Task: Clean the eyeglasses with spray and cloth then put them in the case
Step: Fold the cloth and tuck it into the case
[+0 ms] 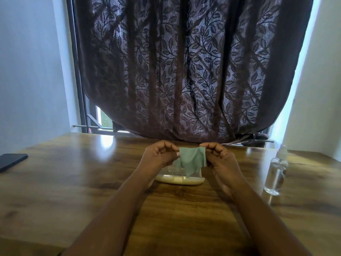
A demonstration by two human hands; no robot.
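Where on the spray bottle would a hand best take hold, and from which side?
Around the clear round body of the spray bottle, below the pump head, probably coming from its left with the right hand. It stands upright on the table to that hand's right, with bare wood between. First that hand must let go of the green cloth.

— What's around the work area?

— A wooden table (73, 182) with a glossy top that catches window light. A dark phone (11, 161) lies flat near its far left edge.

— And behind it?

— A dark brown curtain (184, 71) patterned with leafy vines hangs over a window, its hem reaching the table's far edge. At lower left the dark window frame (81, 100) shows, with some greenery outside. Pale walls (31, 71) stand on both sides.
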